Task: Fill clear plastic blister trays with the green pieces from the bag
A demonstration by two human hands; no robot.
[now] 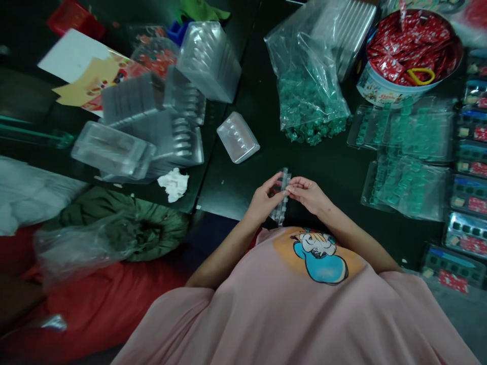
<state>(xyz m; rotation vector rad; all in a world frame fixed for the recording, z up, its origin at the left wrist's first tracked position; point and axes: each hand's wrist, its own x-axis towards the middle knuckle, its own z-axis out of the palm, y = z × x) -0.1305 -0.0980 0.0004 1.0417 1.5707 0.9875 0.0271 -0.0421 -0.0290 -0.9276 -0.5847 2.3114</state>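
A clear plastic blister tray is held on edge close to my chest. My left hand wraps round it, fingers on the far part and thumb across its face. From the other side my right hand is closed, its thumb and fingertips pinched at the tray's edge; anything small between them is hidden. Beyond my hands a similar clear tray lies on the dark table. A clear bag spills small green translucent pieces onto the table ahead.
Stacked clear trays stand at the left, near crumpled white tissue. At the right are trays with green pieces, a tub of red patterned packets with yellow-handled scissors, and a column of filled packs. Another person's red clothing shows lower left.
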